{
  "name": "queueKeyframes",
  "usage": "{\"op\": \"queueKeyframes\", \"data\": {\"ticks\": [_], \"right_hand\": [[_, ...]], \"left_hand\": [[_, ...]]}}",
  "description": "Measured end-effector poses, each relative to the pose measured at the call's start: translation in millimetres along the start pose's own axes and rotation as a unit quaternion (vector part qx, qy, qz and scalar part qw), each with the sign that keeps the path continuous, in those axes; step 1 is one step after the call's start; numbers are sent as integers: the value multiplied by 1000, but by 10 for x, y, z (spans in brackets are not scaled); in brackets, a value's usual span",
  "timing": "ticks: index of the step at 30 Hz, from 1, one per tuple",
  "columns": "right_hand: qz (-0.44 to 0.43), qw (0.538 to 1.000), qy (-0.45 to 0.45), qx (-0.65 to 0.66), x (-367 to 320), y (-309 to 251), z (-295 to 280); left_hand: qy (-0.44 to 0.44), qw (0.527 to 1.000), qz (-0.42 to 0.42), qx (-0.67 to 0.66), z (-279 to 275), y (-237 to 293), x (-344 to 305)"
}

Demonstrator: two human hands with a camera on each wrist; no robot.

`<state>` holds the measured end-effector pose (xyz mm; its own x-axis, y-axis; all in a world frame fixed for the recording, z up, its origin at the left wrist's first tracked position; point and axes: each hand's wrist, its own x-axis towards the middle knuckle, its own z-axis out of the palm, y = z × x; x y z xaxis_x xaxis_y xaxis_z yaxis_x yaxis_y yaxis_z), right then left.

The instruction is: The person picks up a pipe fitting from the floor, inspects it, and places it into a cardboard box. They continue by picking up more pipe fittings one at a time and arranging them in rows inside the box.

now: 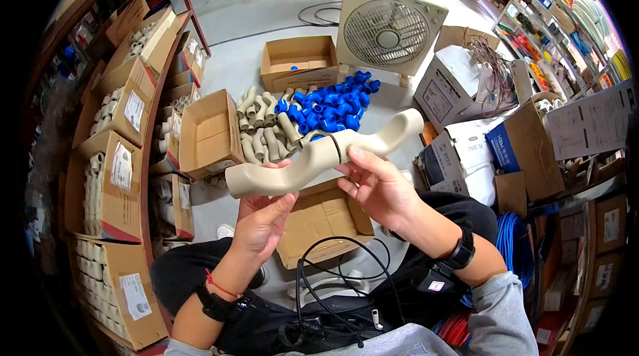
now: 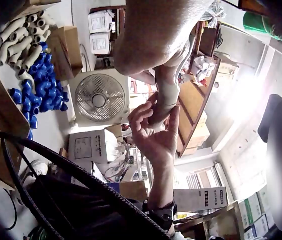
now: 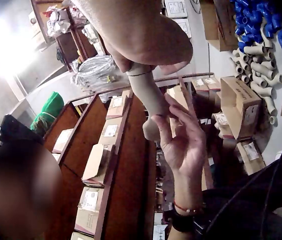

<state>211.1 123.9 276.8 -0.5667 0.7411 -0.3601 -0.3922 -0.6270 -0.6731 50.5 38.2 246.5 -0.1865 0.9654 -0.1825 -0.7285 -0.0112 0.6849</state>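
Note:
Two beige bent pipe fittings meet end to end in the head view, a dark line showing at their joint. My left hand [image 1: 263, 223] holds the left fitting [image 1: 276, 175] from below, thumb in front and other fingers partly hidden behind it. With thumb and fingers my right hand [image 1: 385, 189] grips the right fitting [image 1: 386, 138] close to the joint. The left wrist view shows the right hand [image 2: 153, 137] about the pipe. In the right wrist view, the left hand [image 3: 183, 145] pinches the left fitting [image 3: 148, 95] between thumb and fingers.
Beyond the hands lie piles of beige bent fittings [image 1: 256, 146] and blue fittings [image 1: 333, 106]. An opened carton [image 1: 303, 253] stands between the legs, near a black cable [image 1: 299, 283]. A box fan [image 1: 436, 13] stands behind; boxed shelves [image 1: 150, 176] line the left.

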Motion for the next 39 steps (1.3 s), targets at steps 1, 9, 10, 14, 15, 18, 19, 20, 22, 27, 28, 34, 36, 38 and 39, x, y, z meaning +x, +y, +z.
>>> {"op": "queueKeyframes", "data": {"ticks": [1,9,10,14,15,18,19,20,22,27,28,34,36,38,39], "right_hand": [[-2,1000,3,-4,1,5,1],[-2,1000,7,0,27,52,-10],[-2,1000,9,4,28,55,-8],[-2,1000,13,15,40,61,-21],[-2,1000,13,17,43,61,-26],[-6,1000,11,12,36,51,-21],[-8,1000,13,10,38,53,-23],[-11,1000,14,8,41,58,-29],[-14,1000,19,2,46,65,-36],[-10,999,31,-17,56,68,-43],[-12,999,32,-19,57,71,-44],[-27,998,52,-39,48,65,-10],[-27,997,62,-45,49,62,-5],[-47,995,64,-58,57,69,-16],[-58,994,65,-64,63,74,-23]], "left_hand": [[2,1000,1,-1,-4,-5,2],[14,1000,5,10,-3,-7,6],[12,1000,5,12,-5,-9,7],[2,999,12,38,-12,-32,11],[2,999,13,45,-8,-37,8],[5,998,22,66,18,-46,-1],[6,997,26,72,25,-45,-4],[7,997,26,74,26,-44,-4],[9,997,26,78,27,-40,-2],[10,997,29,76,21,-38,1],[10,997,28,74,24,-35,-1],[23,995,22,90,34,-51,3],[16,995,21,92,30,-60,8],[18,997,5,80,31,-61,2],[24,997,-11,67,35,-56,-3]]}}
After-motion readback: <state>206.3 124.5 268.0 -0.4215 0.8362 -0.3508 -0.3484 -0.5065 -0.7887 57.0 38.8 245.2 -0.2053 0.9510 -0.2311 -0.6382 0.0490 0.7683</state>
